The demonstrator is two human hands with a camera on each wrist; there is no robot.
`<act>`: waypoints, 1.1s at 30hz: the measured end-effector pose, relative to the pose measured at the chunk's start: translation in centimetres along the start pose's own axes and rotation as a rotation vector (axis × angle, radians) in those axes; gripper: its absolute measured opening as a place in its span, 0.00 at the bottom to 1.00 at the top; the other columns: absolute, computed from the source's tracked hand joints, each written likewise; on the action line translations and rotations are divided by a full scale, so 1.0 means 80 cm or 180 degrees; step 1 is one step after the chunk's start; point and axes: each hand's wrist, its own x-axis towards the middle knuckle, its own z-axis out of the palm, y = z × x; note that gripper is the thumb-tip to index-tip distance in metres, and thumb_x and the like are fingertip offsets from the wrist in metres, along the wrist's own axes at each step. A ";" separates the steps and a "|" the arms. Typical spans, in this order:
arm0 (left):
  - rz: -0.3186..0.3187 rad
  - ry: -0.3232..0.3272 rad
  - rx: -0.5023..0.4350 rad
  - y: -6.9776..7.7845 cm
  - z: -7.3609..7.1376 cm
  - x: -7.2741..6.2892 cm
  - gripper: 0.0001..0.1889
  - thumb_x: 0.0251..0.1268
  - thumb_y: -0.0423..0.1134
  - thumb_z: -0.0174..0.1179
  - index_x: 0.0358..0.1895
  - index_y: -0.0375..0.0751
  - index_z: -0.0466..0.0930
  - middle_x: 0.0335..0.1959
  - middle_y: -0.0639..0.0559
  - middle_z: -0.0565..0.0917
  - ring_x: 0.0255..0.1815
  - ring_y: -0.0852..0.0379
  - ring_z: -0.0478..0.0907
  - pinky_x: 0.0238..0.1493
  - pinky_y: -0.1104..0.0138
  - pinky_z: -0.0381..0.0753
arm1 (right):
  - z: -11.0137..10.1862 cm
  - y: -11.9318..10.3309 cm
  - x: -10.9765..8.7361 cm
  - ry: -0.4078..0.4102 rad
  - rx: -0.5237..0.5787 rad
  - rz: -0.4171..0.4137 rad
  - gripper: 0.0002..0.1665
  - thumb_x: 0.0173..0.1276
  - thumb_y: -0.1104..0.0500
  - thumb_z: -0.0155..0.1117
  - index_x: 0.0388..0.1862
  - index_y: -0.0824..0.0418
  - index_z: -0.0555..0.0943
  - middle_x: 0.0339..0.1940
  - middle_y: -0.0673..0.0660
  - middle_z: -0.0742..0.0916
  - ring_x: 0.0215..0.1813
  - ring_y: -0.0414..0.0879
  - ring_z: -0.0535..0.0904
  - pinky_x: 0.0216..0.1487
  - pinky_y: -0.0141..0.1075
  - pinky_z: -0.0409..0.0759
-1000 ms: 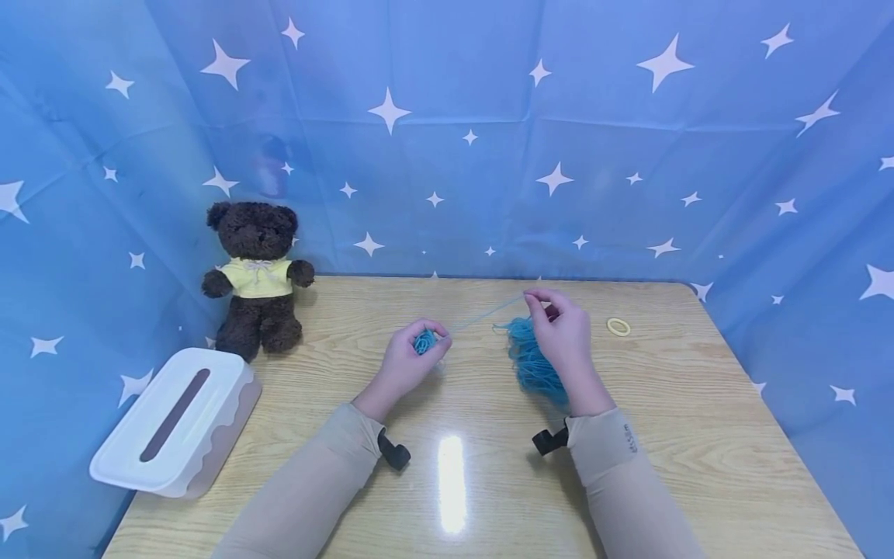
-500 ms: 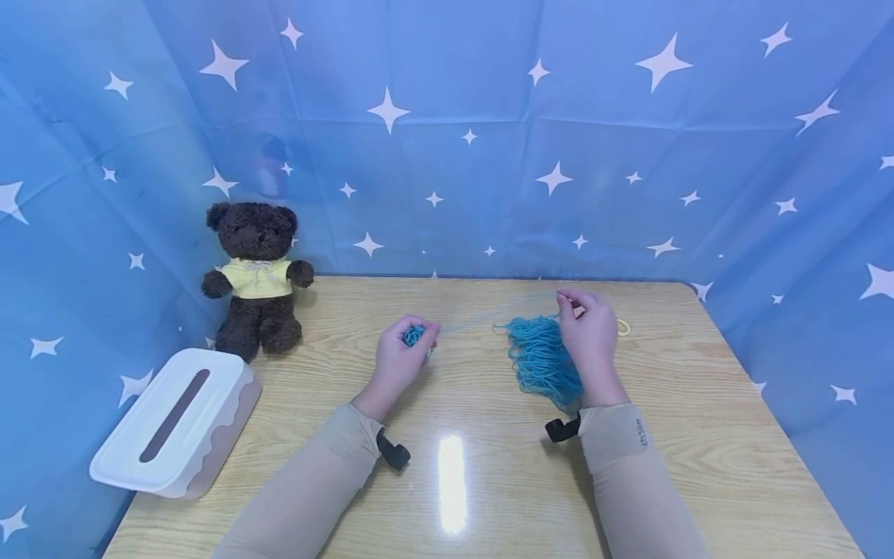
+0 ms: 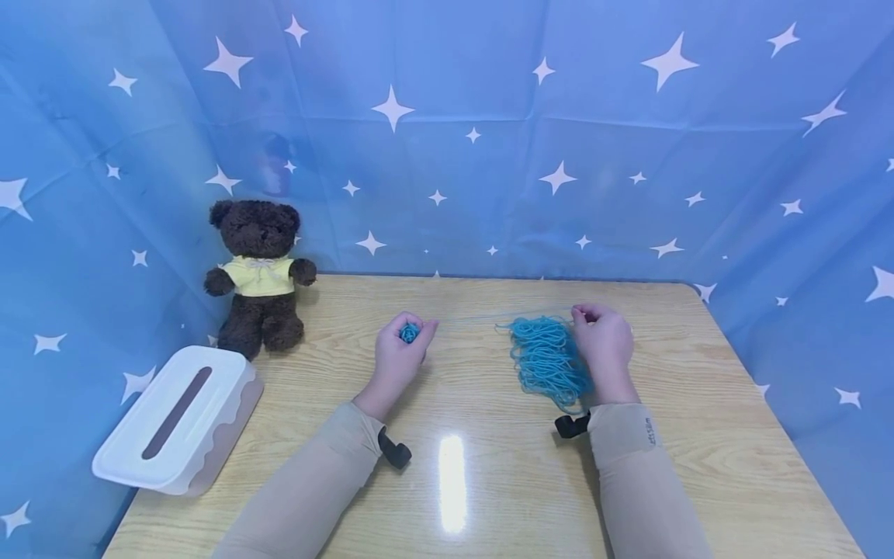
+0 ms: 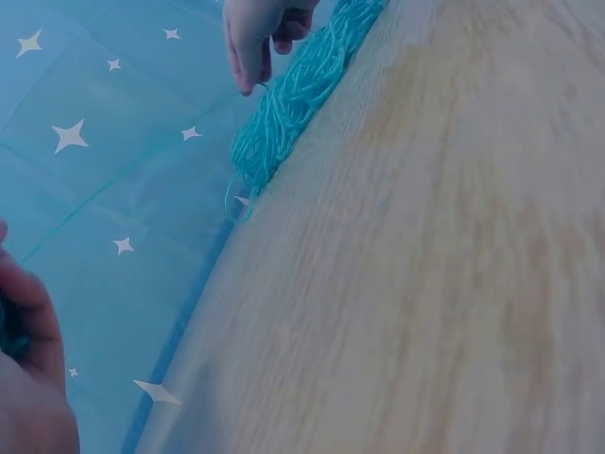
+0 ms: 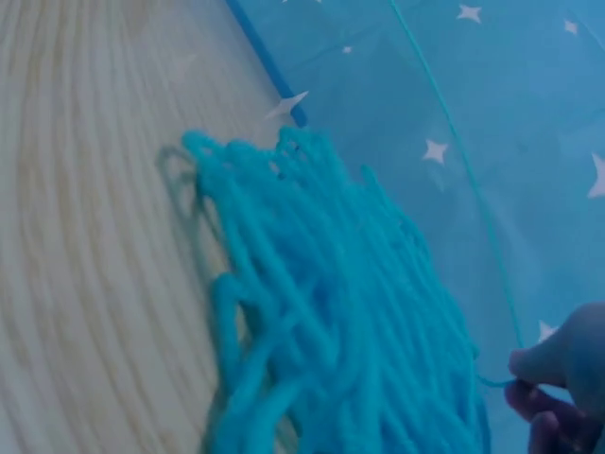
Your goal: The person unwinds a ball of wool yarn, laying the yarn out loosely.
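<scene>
My left hand [image 3: 396, 357] curls round a small ball of blue yarn [image 3: 409, 333], left of the table's middle. From there a thin yarn strand [image 5: 470, 170] stretches across to my right hand [image 3: 604, 341], which pinches it between thumb and fingertips. A loose heap of the same blue yarn [image 3: 547, 361] lies on the table just left of the right hand. In the right wrist view, a short length of yarn runs from the pinching fingers [image 5: 544, 362] down to the heap. Part of the ball is hidden inside the left hand.
A white lidded box [image 3: 174, 423] with a long slot stands at the table's left edge. Behind it sits a dark brown teddy bear [image 3: 260, 276] in a yellow shirt. A blue star-printed curtain [image 3: 447, 155] borders the wooden table [image 3: 698, 466].
My right hand has moved right, drawing the strand out longer and uncovering more of the heap; it now hides the yellow ring. The left hand has shifted slightly left with the ball.
</scene>
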 end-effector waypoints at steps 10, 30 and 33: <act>-0.0060 0.0354 0.0299 -0.004 -0.001 0.001 0.15 0.78 0.47 0.71 0.35 0.45 0.79 0.19 0.50 0.82 0.19 0.43 0.81 0.21 0.71 0.73 | 0.002 0.004 0.003 -0.0424 -0.0380 0.0053 0.25 0.86 0.46 0.58 0.69 0.57 0.87 0.63 0.64 0.91 0.54 0.59 0.88 0.40 0.45 0.81; 0.0071 -0.0561 -0.0302 0.007 0.002 -0.005 0.08 0.77 0.38 0.71 0.44 0.41 0.81 0.37 0.48 0.88 0.28 0.57 0.86 0.33 0.67 0.86 | 0.066 -0.108 -0.096 -0.1625 0.0633 -0.1801 0.26 0.88 0.42 0.59 0.77 0.47 0.81 0.61 0.53 0.91 0.38 0.46 0.85 0.34 0.39 0.84; 0.0039 -0.0641 -0.0322 0.009 0.004 -0.006 0.08 0.77 0.37 0.71 0.45 0.39 0.81 0.36 0.49 0.87 0.29 0.57 0.86 0.34 0.67 0.87 | 0.077 -0.115 -0.111 -0.1784 0.0553 -0.1865 0.26 0.88 0.44 0.59 0.79 0.48 0.80 0.52 0.55 0.92 0.34 0.45 0.82 0.31 0.38 0.82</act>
